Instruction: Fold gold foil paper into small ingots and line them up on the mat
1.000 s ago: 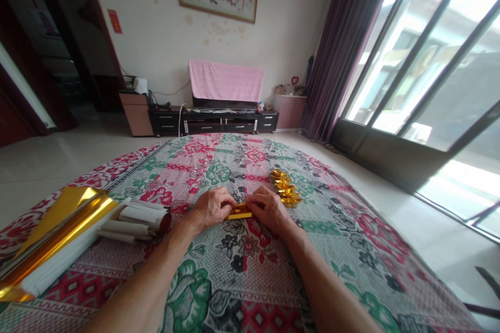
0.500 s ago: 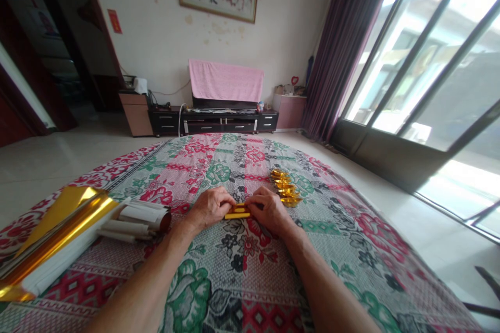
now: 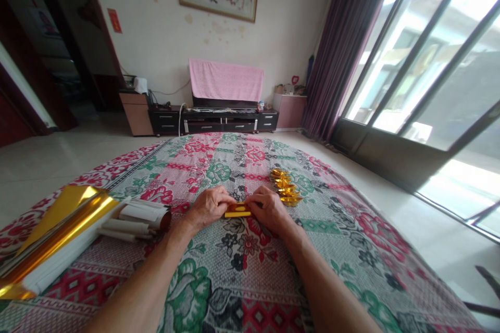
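Note:
Between my two hands is a small piece of folded gold foil paper [image 3: 237, 213], lying low over the patterned cloth. My left hand [image 3: 212, 204] pinches its left end, thumb and fingers closed. At the right end my right hand [image 3: 270, 208] grips the same piece, also with closed fingers. The fingertips cover parts of both ends. Just beyond my right hand, several folded gold foil pieces [image 3: 286, 187] are lined up in a row on the cloth. Farther left lie loosely rolled gold foil sheets [image 3: 86, 221] with white backs.
White paper rolls [image 3: 135, 220] lie beside the foil sheets. A flowered cloth [image 3: 219, 276] covers the wide surface under my hands. Beyond it stand a low black cabinet [image 3: 211, 126] and a pink cloth [image 3: 226, 80]. A glazed door [image 3: 414, 78] and a purple curtain [image 3: 344, 41] are at the right.
The gold foil piece between my hands has shifted shape slightly, its front strip now nearer the back part. Both hands stay in nearly the same place.

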`<state>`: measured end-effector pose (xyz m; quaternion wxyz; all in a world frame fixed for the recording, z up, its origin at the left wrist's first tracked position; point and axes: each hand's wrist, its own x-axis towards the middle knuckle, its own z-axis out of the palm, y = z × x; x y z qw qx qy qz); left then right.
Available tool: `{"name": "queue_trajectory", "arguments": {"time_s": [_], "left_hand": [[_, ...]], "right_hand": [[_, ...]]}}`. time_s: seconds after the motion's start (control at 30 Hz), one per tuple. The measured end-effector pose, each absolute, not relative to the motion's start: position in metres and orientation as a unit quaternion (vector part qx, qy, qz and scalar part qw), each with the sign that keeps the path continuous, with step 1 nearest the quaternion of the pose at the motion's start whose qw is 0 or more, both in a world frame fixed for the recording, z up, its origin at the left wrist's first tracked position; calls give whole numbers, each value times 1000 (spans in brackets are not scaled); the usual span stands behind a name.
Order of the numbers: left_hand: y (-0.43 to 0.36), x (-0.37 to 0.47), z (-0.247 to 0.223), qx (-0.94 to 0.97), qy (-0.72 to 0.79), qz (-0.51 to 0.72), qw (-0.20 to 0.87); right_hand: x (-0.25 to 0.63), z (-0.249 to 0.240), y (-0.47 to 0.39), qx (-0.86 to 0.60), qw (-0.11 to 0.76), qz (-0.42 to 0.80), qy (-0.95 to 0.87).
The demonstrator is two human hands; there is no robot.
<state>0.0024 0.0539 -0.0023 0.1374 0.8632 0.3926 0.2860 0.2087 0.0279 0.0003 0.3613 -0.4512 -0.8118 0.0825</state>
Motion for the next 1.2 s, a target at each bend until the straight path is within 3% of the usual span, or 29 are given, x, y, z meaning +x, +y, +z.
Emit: {"name": "queue_trajectory", "arguments": {"time_s": [0.33, 1.2], "left_hand": [[50, 2, -1, 878, 388, 262, 94], [54, 1, -3, 865, 405, 266, 129]], "right_hand": [[210, 0, 30, -447, 351, 78, -819], [209, 1, 29, -453, 340, 74, -821]]}}
